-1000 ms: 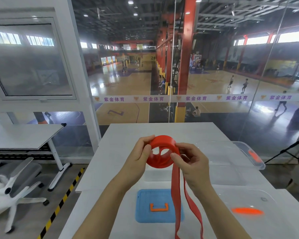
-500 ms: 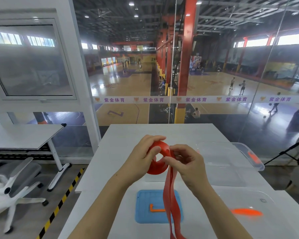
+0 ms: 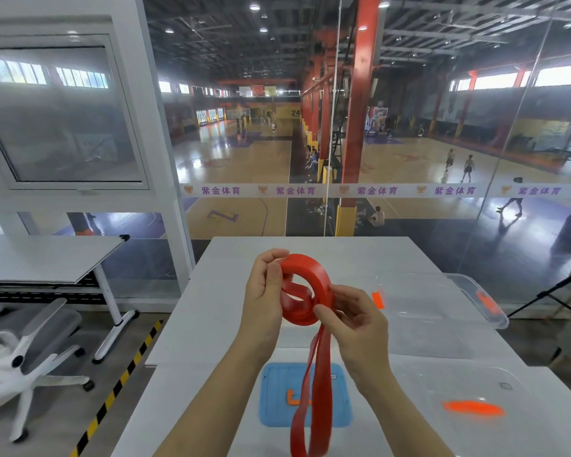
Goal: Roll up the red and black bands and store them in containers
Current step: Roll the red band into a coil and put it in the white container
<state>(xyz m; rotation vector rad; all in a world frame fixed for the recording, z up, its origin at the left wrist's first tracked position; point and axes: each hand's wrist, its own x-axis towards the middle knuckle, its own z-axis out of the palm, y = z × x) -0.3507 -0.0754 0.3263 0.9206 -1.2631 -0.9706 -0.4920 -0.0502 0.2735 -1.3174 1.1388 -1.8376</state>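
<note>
I hold a partly rolled red band (image 3: 310,285) in the air above the white table (image 3: 231,291). My left hand (image 3: 264,298) grips the left side of the coil, thumb on its top. My right hand (image 3: 356,321) pinches the coil's lower right edge. The band's loose end (image 3: 314,400) hangs down in a long loop in front of a blue lid. A clear container (image 3: 468,308) with orange clips stands to the right, open. No black band is in view.
A blue lid (image 3: 274,397) with an orange handle lies on the table below my hands. A clear lid with an orange handle (image 3: 472,407) lies at the near right. A second table (image 3: 40,258) and a white chair (image 3: 30,351) stand to the left. Glass wall ahead.
The coil has turned in my hands and opened wider, tilted toward me. The hanging tail has grown shorter and swung slightly.
</note>
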